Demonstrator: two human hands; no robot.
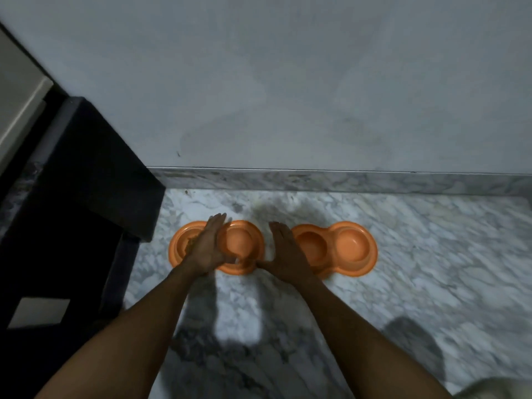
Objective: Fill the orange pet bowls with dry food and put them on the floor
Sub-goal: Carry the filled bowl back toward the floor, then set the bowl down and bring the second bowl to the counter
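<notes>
Far left of the fingers: dark cabinet (72,197), matte, boxy, sharp-cornered, standing on the floor. Behind everything, plain grey wall (288,82), smooth and slightly smudged, ending in a veined marble skirting strip (345,181). Underfoot, marble floor (403,283), white with grey veining, glossy, blurred.

Left bowl (241,243): smooth orange plastic, figure-eight double dish with two round wells and a broad rim, flat on the floor just beside the cabinet corner. Brown kibble (192,242) visible in the well left of the fingers, mostly hidden; the right well looks bare. Left hand (208,249) over the middle of this bowl, palm down, fingers straight and close together, thumb near the front rim; gripping nothing. Actual contact with the plastic unclear.

Right hand (285,254) over the gap between the two dishes, flat, fingers extended and together, thumb spread toward the left bowl; holding nothing, contact unclear.

Right bowl (352,246): same orange double shape, on the floor just right of the fingers, both wells apparently bare, near edge partly hidden by the wrist.
</notes>
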